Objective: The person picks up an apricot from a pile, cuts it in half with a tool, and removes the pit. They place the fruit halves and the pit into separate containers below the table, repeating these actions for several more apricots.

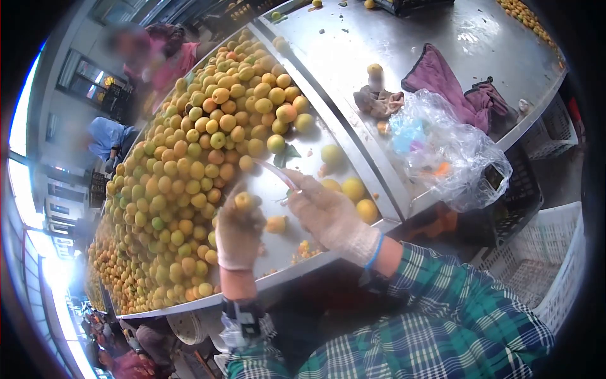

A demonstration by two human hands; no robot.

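My left hand (238, 230), in a pale work glove, is closed on a yellow-orange apricot (243, 201). To its right my right hand (333, 216), gloved too, grips a small knife (276, 172); its thin blade points up and left, and most of the handle is hidden in the fingers. A big heap of apricots (183, 170) lies on the metal table beyond and left of my left hand. Between the hands a cut-looking apricot (275, 224) rests on the table (278, 249), with small orange scraps (305, 251) nearer the edge.
Larger yellow fruits (353, 188) lie right of my right hand. A raised metal divider (341, 107) separates a second table, which holds a purple cloth (442, 82) and a clear plastic bag (442, 151). A white crate (549, 259) stands below right. People (173, 57) stand across the heap.
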